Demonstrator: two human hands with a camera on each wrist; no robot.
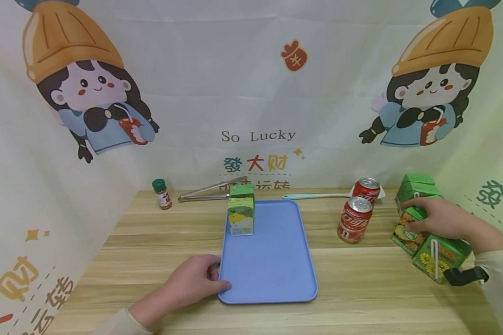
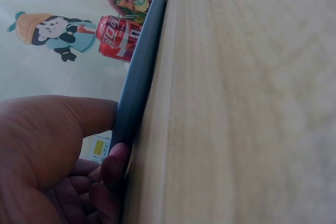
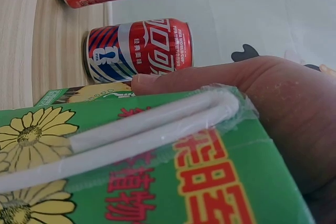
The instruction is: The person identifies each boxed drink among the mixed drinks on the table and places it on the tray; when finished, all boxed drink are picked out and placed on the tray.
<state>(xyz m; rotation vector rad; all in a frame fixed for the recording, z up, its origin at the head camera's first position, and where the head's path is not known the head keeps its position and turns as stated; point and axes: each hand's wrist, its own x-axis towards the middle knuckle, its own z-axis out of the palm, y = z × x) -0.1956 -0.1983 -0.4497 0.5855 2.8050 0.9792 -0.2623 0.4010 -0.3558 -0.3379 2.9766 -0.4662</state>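
Observation:
My left hand (image 1: 193, 281) grips the near left corner of a blue tray (image 1: 272, 260); in the left wrist view the thumb lies on one side of the rim and fingertips on the other. At the right, my right hand (image 1: 448, 218) pinches a green drink carton (image 1: 408, 230) with a pineapple-like picture, thumb on its left side, other fingers across its far side. A green carton with yellow flowers and a white straw (image 3: 157, 156) stands just in front, filling much of the right wrist view. More green cartons (image 1: 417, 186) stand behind the hand.
Two drink cartons, a lemon-pictured one (image 1: 241, 218) in front, stand at the tray's far left. Two red cola cans (image 1: 354, 221) stand between tray and cartons. Along the back lie metal tongs (image 1: 205, 197), a pale-green-handled utensil (image 1: 314, 196) and a green-capped spice jar (image 1: 162, 194).

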